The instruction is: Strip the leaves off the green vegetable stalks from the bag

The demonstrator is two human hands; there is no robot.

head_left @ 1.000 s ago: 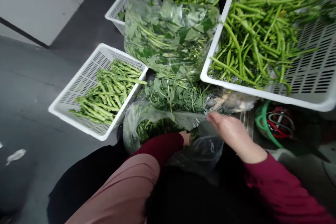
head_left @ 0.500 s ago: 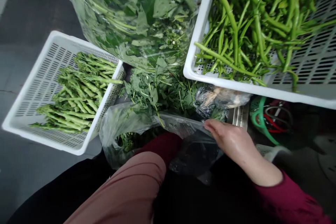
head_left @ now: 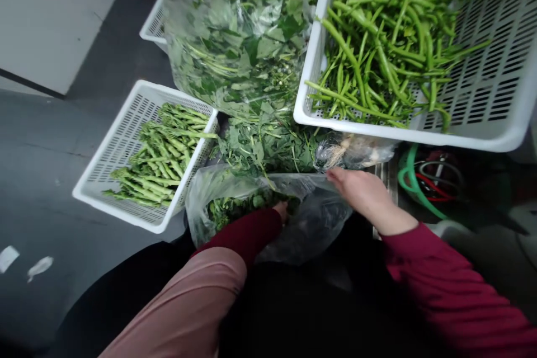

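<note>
My right hand [head_left: 358,190] pinches the rim of a clear plastic bag [head_left: 312,229] and holds its mouth open. My left hand [head_left: 282,211] reaches inside the bag among leafy green stalks [head_left: 239,205]; its fingers are hidden by the greens. Just beyond the bag's rim lies a loose heap of green leaves [head_left: 260,142]. To the left, a white slotted basket [head_left: 98,165] holds trimmed green stems [head_left: 161,159] laid in one direction, with one stem lying over the rim.
A large clear bag of leafy greens [head_left: 235,50] stands behind. At right, a white crate [head_left: 403,133] holds long green stalks [head_left: 381,50]. Below it are a wrapped pale bundle with roots [head_left: 352,151] and a green basket [head_left: 409,182]. White scraps [head_left: 39,267] lie on the floor.
My left hand has come up enough for part of it to show inside the bag; before, only the sleeve showed. My right hand keeps its pinch on the rim. The view has shifted.
</note>
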